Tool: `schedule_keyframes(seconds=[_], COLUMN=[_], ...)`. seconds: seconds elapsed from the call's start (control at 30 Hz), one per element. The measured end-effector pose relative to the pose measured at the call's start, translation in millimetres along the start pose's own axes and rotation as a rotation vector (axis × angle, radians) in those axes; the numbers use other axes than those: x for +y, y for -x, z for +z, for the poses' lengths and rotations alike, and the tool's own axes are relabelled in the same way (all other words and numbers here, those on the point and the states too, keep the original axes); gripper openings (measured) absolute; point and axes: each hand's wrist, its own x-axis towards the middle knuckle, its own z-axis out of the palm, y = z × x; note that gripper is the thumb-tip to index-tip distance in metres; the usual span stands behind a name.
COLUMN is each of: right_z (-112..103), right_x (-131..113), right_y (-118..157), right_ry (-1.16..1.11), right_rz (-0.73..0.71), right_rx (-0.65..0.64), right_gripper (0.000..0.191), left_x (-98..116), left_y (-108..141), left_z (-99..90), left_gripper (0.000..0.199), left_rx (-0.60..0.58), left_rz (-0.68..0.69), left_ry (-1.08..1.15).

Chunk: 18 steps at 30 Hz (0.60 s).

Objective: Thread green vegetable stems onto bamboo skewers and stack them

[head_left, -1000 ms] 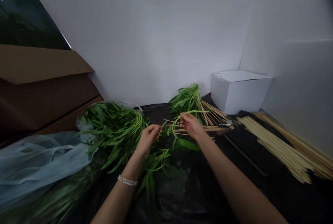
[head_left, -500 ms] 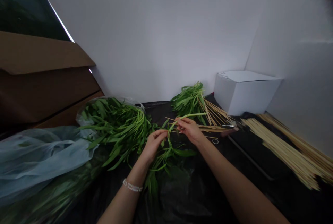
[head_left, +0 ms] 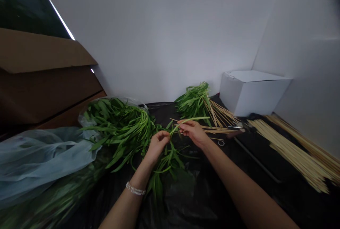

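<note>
One green stem of what looks like water spinach runs between my two hands. My left hand pinches its leafy lower part, thumb against fingers, with leaves hanging below. Higher up, my right hand has its fingers closed around the same stem, whose bare end points right. Left of my hands lies a big pile of the greens, partly in clear plastic. Behind them rests a smaller green bunch with thin bamboo sticks beside it.
A white box stands at the back right, near long pale sticks. A small ring lies by loose sticks on black plastic sheeting. At the left are a translucent bag and a cardboard box.
The stem, sharply bent between my hands before, is now straighter. A leaf spread out below my right hand has dropped out of sight. Both hands keep their grip, nearly in place.
</note>
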Motion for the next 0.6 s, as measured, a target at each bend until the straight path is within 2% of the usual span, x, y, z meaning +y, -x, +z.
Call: schedule_keyframes(seconds=[0.4, 0.5, 0.6], right_z=[1.3, 3.7, 7.3], right_x=[3.2, 3.2, 5.9], right_y=[1.0, 2.6, 3.4], right_ry=[0.058, 0.12, 0.133], right_rz=[-0.006, -0.024, -0.023], right_rx=[-0.023, -0.044, -0.034], right_gripper=[0.026, 0.026, 0.026], left_x=[-6.7, -6.8, -6.2], left_y=[-4.8, -5.0, -5.1], left_z=[-5.8, -7.4, -6.9], left_gripper=[0.017, 0.012, 0.007], left_rx=[0.129, 0.188, 0.295], left_rz=[0.022, 0.084, 0.173], left_ry=[0.047, -0.031, -0.245])
